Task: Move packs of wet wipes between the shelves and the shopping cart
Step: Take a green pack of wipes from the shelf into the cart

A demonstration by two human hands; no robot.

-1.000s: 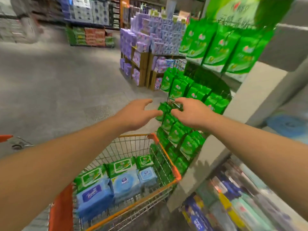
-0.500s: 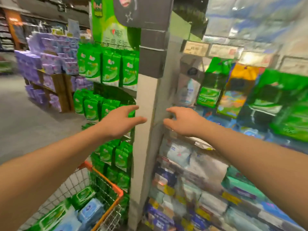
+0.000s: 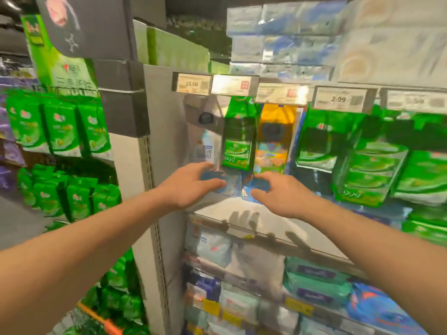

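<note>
Two blue wet-wipe packs lie side by side at the back of a white shelf, under hanging packs. My left hand reaches in from the left, fingers and thumb spread over the left blue pack. From the right, my right hand has its fingers stretched onto the other blue pack. Blur hides whether either hand has closed on a pack. Only the shopping cart's orange corner shows, at the bottom left.
A white pack, a green pack and a yellow pack hang above my hands. Green multipacks fill the shelf to the right. Lower shelves hold more wipes. A grey upright separates an end display of green packs.
The view has swung right from the cart and the green end display to the shelf front. Both hands have moved forward and up, onto the blue packs on the shelf.
</note>
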